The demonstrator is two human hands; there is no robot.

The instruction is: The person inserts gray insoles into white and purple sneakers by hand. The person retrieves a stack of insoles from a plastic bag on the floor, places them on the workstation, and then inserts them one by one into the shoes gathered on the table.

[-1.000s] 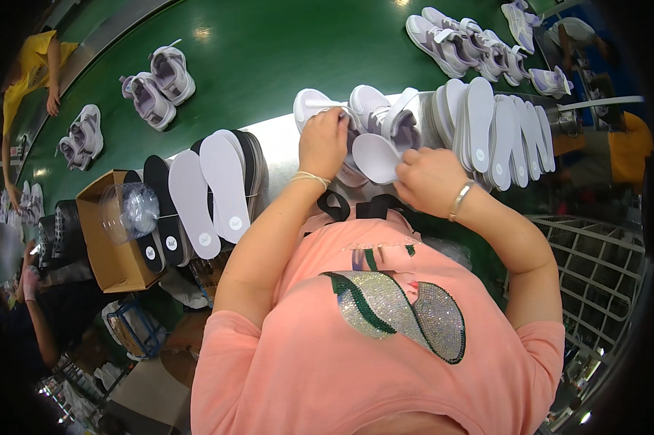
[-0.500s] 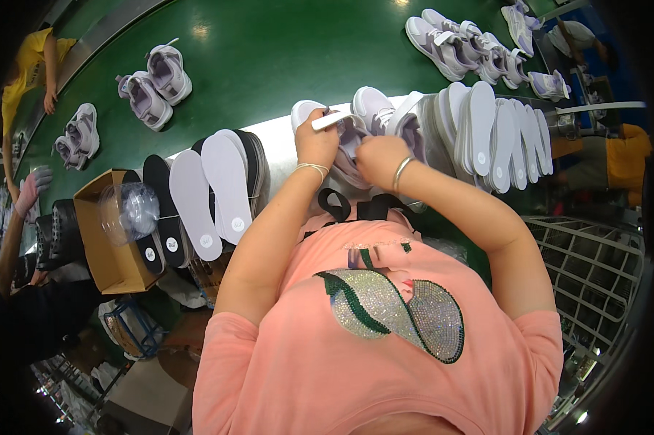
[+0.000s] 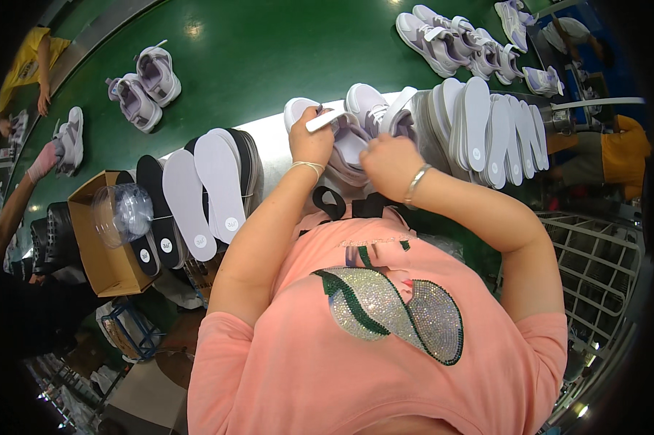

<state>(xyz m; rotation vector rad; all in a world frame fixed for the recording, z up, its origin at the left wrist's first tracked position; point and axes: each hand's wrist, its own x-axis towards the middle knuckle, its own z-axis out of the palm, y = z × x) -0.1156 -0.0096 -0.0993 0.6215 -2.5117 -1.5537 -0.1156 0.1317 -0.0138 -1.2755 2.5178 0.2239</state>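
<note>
A white and lilac sneaker (image 3: 351, 151) sits on the pale metal surface in front of me, its opening toward me. My left hand (image 3: 311, 138) is closed around its left side, beside the raised white strap. My right hand (image 3: 393, 167) is closed with curled fingers at the right edge of the collar near the heel; the fingertips are partly hidden. A matching sneaker (image 3: 366, 98) stands just to the right, its strap folded open and its heel partly behind my right hand.
Grey-white insoles (image 3: 476, 123) are stacked at right, black and white insoles (image 3: 218, 174) at left. Beyond them is a cardboard box (image 3: 109, 254) with clear plastic. More sneakers (image 3: 432, 47) stand on the green table (image 3: 269, 43). A co-worker's gloved hand (image 3: 45, 161) touches a sneaker at far left.
My right hand has drawn back from inside the sneaker's opening to its right collar edge. At far left, the co-worker's gloved hand has moved up to a sneaker.
</note>
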